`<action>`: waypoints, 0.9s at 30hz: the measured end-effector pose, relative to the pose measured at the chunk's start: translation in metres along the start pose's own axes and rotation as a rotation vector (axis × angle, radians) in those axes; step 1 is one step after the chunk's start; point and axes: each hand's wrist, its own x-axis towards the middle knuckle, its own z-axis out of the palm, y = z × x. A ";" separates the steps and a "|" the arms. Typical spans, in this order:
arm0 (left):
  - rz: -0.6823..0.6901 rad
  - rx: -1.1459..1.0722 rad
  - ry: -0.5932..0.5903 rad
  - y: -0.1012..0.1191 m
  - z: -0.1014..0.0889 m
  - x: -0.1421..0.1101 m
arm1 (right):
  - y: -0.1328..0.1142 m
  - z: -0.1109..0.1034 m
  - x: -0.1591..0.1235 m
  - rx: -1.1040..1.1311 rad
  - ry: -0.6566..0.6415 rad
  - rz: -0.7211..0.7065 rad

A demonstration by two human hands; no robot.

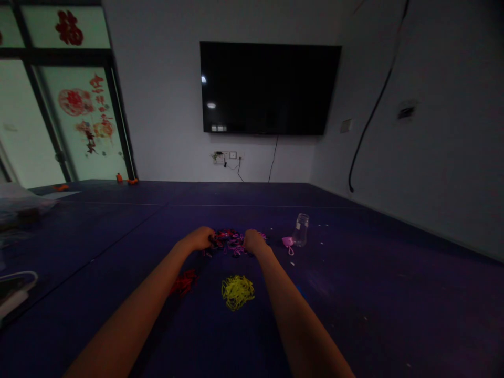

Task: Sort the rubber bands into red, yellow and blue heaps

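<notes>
A loose pile of mixed small rubber bands [233, 242], pink, red and dark, lies on the dark blue floor between my hands. At its left edge my left hand [200, 238] reaches in with curled fingers. My right hand [255, 240] touches the right edge, its fingers bent down into the bands. What either hand pinches is too small and dim to make out. Nearer to me sits a heap of yellow rubber bands [238, 292]. Red rubber bands [188, 282] lie partly behind my left forearm, and a bit of blue [301, 290] shows beside my right forearm.
To the right, a clear bottle [301, 231] stands upright beside a pink cap with a loop [289, 242]. Small white scraps dot the floor. A white object with a cable [16, 302] is at the left edge. A television [270, 89] hangs on the far wall.
</notes>
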 end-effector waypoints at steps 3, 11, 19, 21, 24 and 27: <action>0.002 0.006 0.008 -0.001 -0.002 0.001 | 0.000 -0.001 -0.001 0.004 0.007 -0.025; 0.026 0.007 0.016 0.003 -0.004 -0.002 | -0.004 -0.006 -0.003 0.019 0.000 -0.063; 0.043 0.008 0.022 0.003 -0.004 0.000 | -0.001 -0.004 0.001 0.057 0.002 -0.105; 0.046 0.005 0.019 0.003 -0.005 0.000 | 0.001 -0.006 0.003 0.068 0.002 -0.109; 0.054 -0.003 0.020 0.003 -0.005 -0.001 | 0.002 -0.008 0.005 0.118 0.040 -0.103; 0.061 -0.006 0.024 0.004 -0.005 -0.001 | 0.003 -0.007 0.006 0.164 0.082 -0.078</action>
